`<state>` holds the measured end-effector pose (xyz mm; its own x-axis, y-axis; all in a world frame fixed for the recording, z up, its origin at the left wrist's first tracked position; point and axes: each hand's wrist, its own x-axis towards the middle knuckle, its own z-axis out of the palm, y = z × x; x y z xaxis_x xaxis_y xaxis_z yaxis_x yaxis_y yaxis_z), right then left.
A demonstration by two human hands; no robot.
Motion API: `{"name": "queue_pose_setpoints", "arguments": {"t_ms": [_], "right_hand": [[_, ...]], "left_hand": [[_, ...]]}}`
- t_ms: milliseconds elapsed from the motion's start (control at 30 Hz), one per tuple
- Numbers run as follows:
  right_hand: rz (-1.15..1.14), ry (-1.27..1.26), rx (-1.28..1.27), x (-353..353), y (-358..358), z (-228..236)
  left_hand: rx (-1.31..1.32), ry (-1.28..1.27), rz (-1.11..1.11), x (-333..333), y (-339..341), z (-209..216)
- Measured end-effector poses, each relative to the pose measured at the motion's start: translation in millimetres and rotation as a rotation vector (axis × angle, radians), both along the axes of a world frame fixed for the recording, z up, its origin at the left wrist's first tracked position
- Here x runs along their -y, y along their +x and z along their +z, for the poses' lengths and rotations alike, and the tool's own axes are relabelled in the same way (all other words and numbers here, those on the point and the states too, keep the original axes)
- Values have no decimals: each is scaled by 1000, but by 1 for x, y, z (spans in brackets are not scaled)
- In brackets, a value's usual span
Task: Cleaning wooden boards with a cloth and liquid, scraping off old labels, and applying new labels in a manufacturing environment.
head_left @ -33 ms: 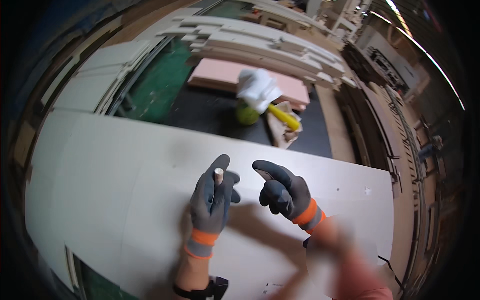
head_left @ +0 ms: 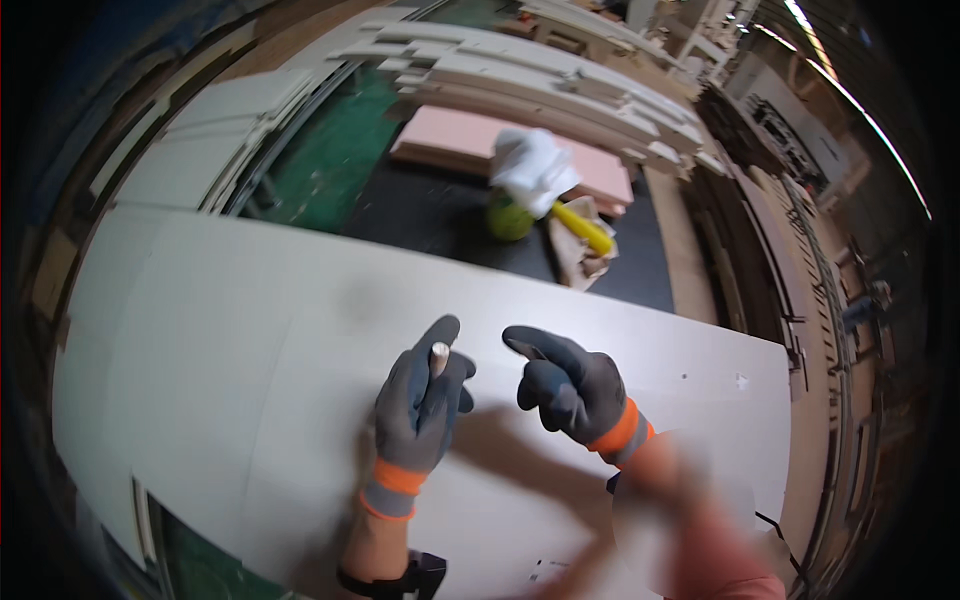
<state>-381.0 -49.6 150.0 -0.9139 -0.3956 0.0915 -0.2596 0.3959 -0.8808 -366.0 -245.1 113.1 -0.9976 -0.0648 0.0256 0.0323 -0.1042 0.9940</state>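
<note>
Both my hands wear grey and dark blue work gloves with orange cuffs and are held above a large white panel (head_left: 220, 350). In my left hand (head_left: 412, 405) is a short thin rod (head_left: 439, 358) with a pale round end, lying along the fingers and gripped by them. My right hand (head_left: 580, 395), to the right and apart from the left, has its index finger reaching toward the left hand. Its other fingers are curled in, hiding whatever they may hold.
Beyond the panel, a dark surface (head_left: 440, 225) bears pink boards (head_left: 450, 138), a white crumpled cloth or bag (head_left: 530, 170), a green round thing (head_left: 508, 220) and a yellow handle-like piece (head_left: 582, 228). Long white boards (head_left: 540, 85) are stacked behind. Green floor (head_left: 320, 160) shows at the left.
The view has shifted slightly, so the things beyond the panel appear a little farther right. My left hand sits slightly farther left; the rod stays in it. The right hand keeps its pose.
</note>
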Motion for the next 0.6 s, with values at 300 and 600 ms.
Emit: {"name": "queue_pose_setpoints", "arguments": {"t_ms": [300, 600], "right_hand": [[317, 255, -450, 94, 19, -9], [352, 565, -753, 139, 22, 19]], "left_hand": [[-254, -332, 129, 94, 60, -33], [-451, -656, 148, 141, 59, -13]]}}
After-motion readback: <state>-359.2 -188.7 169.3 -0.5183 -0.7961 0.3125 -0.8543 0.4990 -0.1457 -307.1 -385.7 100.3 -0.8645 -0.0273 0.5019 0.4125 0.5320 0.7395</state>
